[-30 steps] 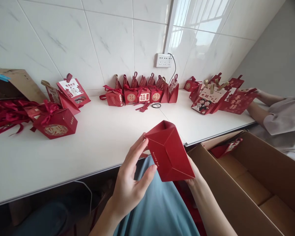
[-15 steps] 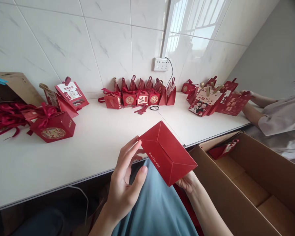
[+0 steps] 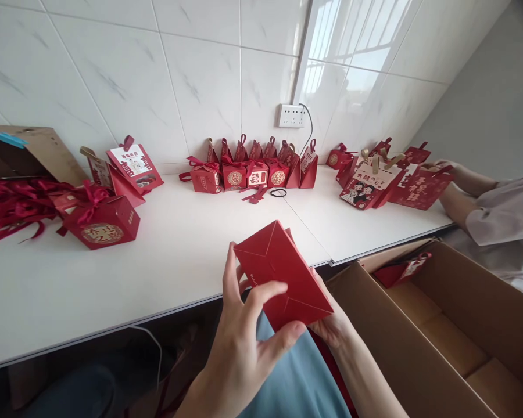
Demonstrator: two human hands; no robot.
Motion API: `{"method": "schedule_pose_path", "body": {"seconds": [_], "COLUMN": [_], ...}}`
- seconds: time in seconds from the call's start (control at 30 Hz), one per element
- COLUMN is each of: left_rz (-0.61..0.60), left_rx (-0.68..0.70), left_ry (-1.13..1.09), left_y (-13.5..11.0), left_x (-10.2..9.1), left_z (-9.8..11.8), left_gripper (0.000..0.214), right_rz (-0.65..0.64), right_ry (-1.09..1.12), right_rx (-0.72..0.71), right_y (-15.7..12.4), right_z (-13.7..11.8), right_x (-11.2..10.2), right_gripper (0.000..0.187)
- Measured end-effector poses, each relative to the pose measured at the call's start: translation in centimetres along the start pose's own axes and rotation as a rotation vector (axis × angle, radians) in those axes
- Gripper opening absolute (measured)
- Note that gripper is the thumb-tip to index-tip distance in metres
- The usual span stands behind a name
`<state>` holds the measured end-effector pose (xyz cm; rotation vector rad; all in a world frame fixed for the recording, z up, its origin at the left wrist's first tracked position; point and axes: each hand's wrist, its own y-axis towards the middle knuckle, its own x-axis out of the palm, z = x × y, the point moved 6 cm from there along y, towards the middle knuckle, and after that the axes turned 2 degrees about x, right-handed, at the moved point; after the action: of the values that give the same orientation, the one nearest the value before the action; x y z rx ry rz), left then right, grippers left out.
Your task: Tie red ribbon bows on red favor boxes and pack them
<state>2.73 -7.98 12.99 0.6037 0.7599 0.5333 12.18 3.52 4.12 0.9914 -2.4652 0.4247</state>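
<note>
Red box [image 3: 283, 258] is up off the counter [image 3: 178, 249], held at its near edge, tilted, with a seamed face toward you. It sits between your two hands, corner to corner across them. Your right hand [image 3: 335, 322] has it: palm under the lower right corner, fingers closed along the right side, partly hidden behind it. Your left hand [image 3: 244, 328] is spread wide over the other side. Index bent across the seamed face, tip near the middle; next finger reaches up to the left corner; thumb stretched along the lower edge. So the box lies behind your left index and in front of your right palm. Can't tell if the left fingers press or only touch. Small pale print by the box's left edge, partly covered by your index.

Rest, by the counter: row of boxes [image 3: 246, 176] at its back, mid-length; black ring [image 3: 278, 196] just in front of them on the counter. Bow box [image 3: 107, 223] on its left part, beside a ribbon heap [image 3: 13, 203] at the left end. Bags [image 3: 370, 180] on its right part, a co-worker's hand [image 3: 447, 168] right at them. Open carton [image 3: 401, 348] below its right part, one red piece [image 3: 403, 270] inside.
</note>
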Motion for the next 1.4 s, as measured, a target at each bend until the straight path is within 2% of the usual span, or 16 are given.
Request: {"method": "schedule_pose_path", "body": {"seconds": [0.1, 0.27, 0.4, 0.53, 0.63, 0.7, 0.77, 0.83, 0.97, 1.27, 1.33, 1.4], "left_rz": [-0.031, -0.038, -0.046, -0.098, -0.095, -0.057, 0.000, 0.054, 0.045, -0.025, -0.032, -0.030], "left_rx": [-0.028, -0.024, -0.080, -0.078, -0.139, -0.219, -0.306, -0.381, -0.364, -0.338, -0.355, -0.436], "left_ry": [0.020, 0.024, 0.028, 0.005, -0.056, -0.238, -0.475, -0.597, -0.593, -0.609, -0.618, -0.662], "left_y": [-0.1, -0.1, -0.2, -0.3, -0.5, -0.7, -0.9, -1.1, -0.9, -0.9, -0.9, -0.9], "left_x": [0.0, 0.1, 0.1, 0.3, 0.3, 0.3, 0.2, 0.0, -0.8, -1.5, -1.6, -1.5], "left_z": [-0.2, -0.4, -0.9, -0.7, -1.0, -1.7, -2.6, -3.6, -4.3, -3.9, -4.3, -5.2], "left_gripper": [0.057, 0.049, 0.068, 0.053, 0.067, 0.081, 0.087, 0.088, 0.085, 0.087, 0.089, 0.093], "right_rz": [0.001, 0.041, 0.064, 0.072, 0.083, 0.092, 0.105, 0.109, 0.096, 0.149, 0.155, 0.168], "right_ry": [0.109, 0.150, 0.149, 0.156, 0.153, 0.115, 0.055, -0.017, -0.135, -0.171, -0.195, -0.249], "right_rx": [0.089, 0.104, 0.119, 0.126, 0.127, 0.080, -0.045, -0.186, -0.306, -0.255, -0.274, -0.329], "right_y": [-0.1, -0.2, -0.4, -0.5, -0.5, -0.4, -0.4, -0.6, -1.2, -1.0, -1.0, -1.2], "right_z": [0.5, 1.0, 0.8, 0.5, 0.8, 0.5, -0.4, -1.8, -3.7, -3.5, -3.6, -4.2], "right_x": [0.1, -0.5, -0.6, -0.3, -0.5, -0.7, -1.1, -1.5, -1.9, -2.6, -2.8, -2.6], "right_gripper": [0.057, 0.053, 0.050, 0.047, 0.045, 0.041, 0.037, 0.040, 0.049, 0.051, 0.051, 0.051]}}
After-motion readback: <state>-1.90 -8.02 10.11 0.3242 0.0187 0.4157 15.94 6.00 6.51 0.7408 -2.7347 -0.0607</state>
